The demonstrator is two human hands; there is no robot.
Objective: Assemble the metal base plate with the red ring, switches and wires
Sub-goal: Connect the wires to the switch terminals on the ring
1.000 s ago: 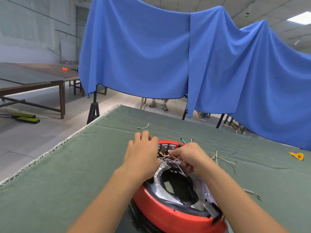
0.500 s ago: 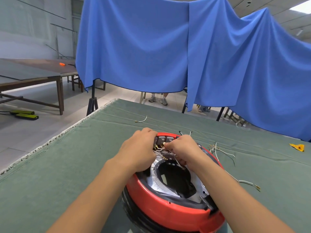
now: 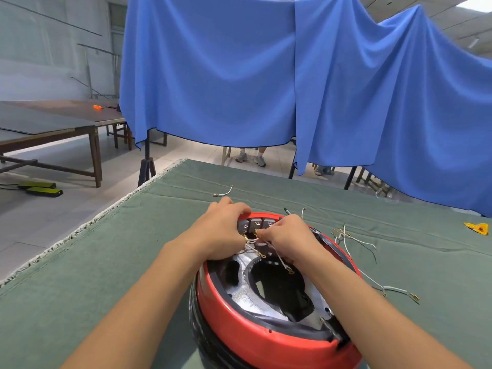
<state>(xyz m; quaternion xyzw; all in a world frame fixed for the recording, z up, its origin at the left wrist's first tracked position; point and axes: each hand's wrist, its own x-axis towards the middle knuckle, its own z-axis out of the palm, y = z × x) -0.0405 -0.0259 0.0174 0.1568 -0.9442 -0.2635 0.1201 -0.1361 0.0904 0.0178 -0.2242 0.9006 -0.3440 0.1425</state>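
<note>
The left hand (image 3: 222, 231) and right hand (image 3: 286, 239) cover the far part of the metal base plate (image 3: 241, 270), so where the fingertips meet the white wires (image 3: 251, 243) cannot be made out. The row of switches (image 3: 257, 224) shows only partly between the knuckles, markings too small to read. The red ring (image 3: 266, 338) is cut off by the bottom edge, as are both forearms. Behind the blue cloth (image 3: 239, 75), a seated person shows only as shoes (image 3: 250, 158).
</note>
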